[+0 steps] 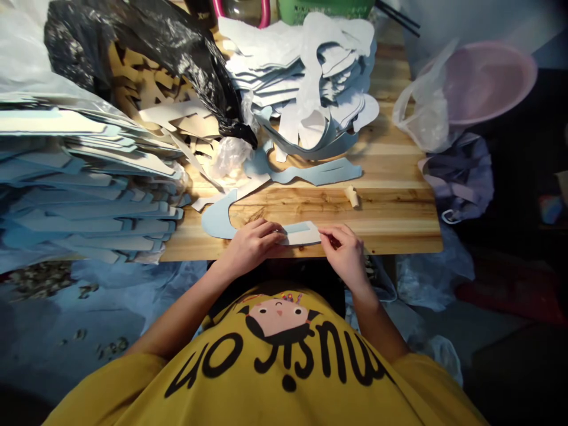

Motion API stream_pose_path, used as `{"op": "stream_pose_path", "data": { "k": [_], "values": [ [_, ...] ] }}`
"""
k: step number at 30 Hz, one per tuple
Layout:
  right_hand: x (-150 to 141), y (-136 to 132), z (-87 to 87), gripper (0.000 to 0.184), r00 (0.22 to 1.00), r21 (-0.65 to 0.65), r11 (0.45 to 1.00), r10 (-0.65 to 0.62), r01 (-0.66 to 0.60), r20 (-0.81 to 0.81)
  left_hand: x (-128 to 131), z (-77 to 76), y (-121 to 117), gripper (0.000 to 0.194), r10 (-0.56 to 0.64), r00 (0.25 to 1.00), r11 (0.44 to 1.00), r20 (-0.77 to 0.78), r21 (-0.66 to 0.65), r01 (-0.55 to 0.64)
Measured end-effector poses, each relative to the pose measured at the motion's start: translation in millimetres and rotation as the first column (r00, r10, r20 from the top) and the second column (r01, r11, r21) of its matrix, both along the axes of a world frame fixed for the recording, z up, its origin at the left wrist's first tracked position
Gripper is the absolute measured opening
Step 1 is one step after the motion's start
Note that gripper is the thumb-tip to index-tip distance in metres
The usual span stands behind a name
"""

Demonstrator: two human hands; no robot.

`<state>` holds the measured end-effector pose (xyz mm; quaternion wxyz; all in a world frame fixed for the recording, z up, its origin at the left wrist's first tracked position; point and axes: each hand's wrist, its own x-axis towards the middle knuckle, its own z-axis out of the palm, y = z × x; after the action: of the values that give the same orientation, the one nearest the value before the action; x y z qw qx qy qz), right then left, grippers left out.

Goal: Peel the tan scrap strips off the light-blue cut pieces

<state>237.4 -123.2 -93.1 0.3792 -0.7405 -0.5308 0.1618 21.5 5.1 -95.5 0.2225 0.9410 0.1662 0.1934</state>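
Note:
Both my hands work at the front edge of a pine tabletop (390,222). My left hand (252,245) presses its fingers on the left end of a small pale rectangular cut piece (302,233), which has a blue-grey patch on it. My right hand (344,254) pinches that piece's right end between thumb and fingers. A curved blue-grey cut piece (216,220) lies just left of my left hand, partly hidden beneath it. A wavy blue-grey strip (323,173) lies farther forward, and a small rolled tan scrap (352,196) stands apart from my right hand.
Tall stacks of blue-grey cut pieces (84,189) overhang the table's left side. Behind them are tan offcuts (177,121) and a black plastic bag (168,62). A white stack (302,77) stands at the back, and a pink basin (488,83) sits off the table's right side.

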Motion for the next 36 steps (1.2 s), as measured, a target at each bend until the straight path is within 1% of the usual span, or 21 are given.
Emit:
{"op": "stream_pose_path", "data": {
  "k": [5, 8, 10, 12, 14, 15, 17, 19, 20, 22, 24, 26, 28, 30, 31, 32, 34, 36],
  "values": [
    [-3, 1, 1.9, 0.017, 0.994, -0.037, 0.999, 0.000, 0.004, 0.112, 2, 1.9, 1, 0.014, 0.006, 1.000, 1.000, -0.001, 0.012, -0.006],
    [0, -3, 1.4, 0.015, 0.981, -0.052, 0.996, -0.059, 0.069, 0.183, 1, 0.7, 2, 0.015, 0.004, 1.000, 1.000, -0.015, 0.022, -0.003],
    [4, -8, 0.0, 0.019, 0.972, -0.024, 0.992, -0.117, 0.124, 0.203, 1, -0.8, 2, 0.015, 0.009, 1.000, 1.000, -0.022, 0.029, -0.008],
    [5, -13, -2.2, 0.023, 0.967, 0.053, 0.990, -0.140, 0.131, 0.211, 2, -1.7, 2, 0.014, 0.011, 1.000, 1.000, -0.025, 0.025, -0.011],
    [2, -17, -5.5, 0.029, 0.970, 0.143, 0.987, -0.103, 0.072, 0.221, 3, -1.4, 2, 0.014, 0.008, 1.000, 1.000, -0.023, 0.014, -0.008],
    [0, -18, -7.8, 0.031, 0.973, 0.168, 0.986, -0.048, 0.009, 0.225, 3, -0.8, 1, 0.015, 0.011, 1.000, 1.000, -0.021, 0.008, -0.011],
    [-3, -19, -12.9, 0.036, 0.966, 0.164, 0.975, 0.107, -0.148, 0.235, 0, 0.8, 1, 0.022, 0.041, 0.999, 0.999, -0.015, -0.007, -0.041],
    [-5, -20, -17.6, 0.039, 0.941, 0.123, 0.955, 0.233, -0.269, 0.244, -8, 2.1, 1, 0.035, 0.112, 0.994, 0.992, -0.011, -0.063, -0.113],
    [-5, -19, -18.9, 0.040, 0.933, 0.108, 0.950, 0.260, -0.293, 0.248, -13, 2.5, 2, 0.040, 0.157, 0.988, 0.981, -0.008, -0.113, -0.157],
    [-6, -17, -18.4, 0.037, 0.937, 0.107, 0.955, 0.241, -0.275, 0.253, -26, 3.0, 2, 0.040, 0.246, 0.969, 0.937, 0.007, -0.258, -0.236],
    [-11, -10, -12.7, 0.028, 0.956, 0.136, 0.970, 0.167, -0.203, 0.239, -37, 3.9, 2, 0.033, 0.335, 0.941, 0.857, 0.043, -0.429, -0.286],
    [-22, 0, -2.6, 0.020, 0.979, 0.166, 0.976, 0.115, -0.144, 0.170, -41, 6.4, -2, 0.028, 0.429, 0.898, 0.758, 0.098, -0.579, -0.299],
    [-38, 11, 9.7, 0.014, 0.987, 0.168, 0.973, 0.155, -0.159, 0.037, -39, 11.0, -10, 0.028, 0.501, 0.850, 0.673, 0.162, -0.690, -0.266],
    [-53, 21, 20.9, 0.011, 0.968, 0.156, 0.966, 0.224, -0.205, -0.111, -32, 16.6, -20, 0.030, 0.538, 0.815, 0.622, 0.217, -0.755, -0.209],
    [-59, 25, 25.2, 0.011, 0.954, 0.145, 0.964, 0.245, -0.221, -0.175, -29, 19.5, -26, 0.030, 0.543, 0.805, 0.611, 0.239, -0.770, -0.184],
    [-64, 27, 28.3, 0.012, 0.939, 0.133, 0.964, 0.255, -0.229, -0.232, -25, 22.0, -31, 0.028, 0.542, 0.799, 0.613, 0.260, -0.773, -0.163],
    [-68, 31, 30.9, 0.014, 0.907, 0.107, 0.967, 0.252, -0.229, -0.337, -20, 26.1, -38, 0.021, 0.525, 0.799, 0.643, 0.292, -0.751, -0.148],
    [-67, 30, 29.9, 0.015, 0.879, 0.093, 0.971, 0.237, -0.218, -0.413, -18, 28.8, -40, 0.017, 0.497, 0.813, 0.679, 0.305, -0.720, -0.145]
  ]
}}
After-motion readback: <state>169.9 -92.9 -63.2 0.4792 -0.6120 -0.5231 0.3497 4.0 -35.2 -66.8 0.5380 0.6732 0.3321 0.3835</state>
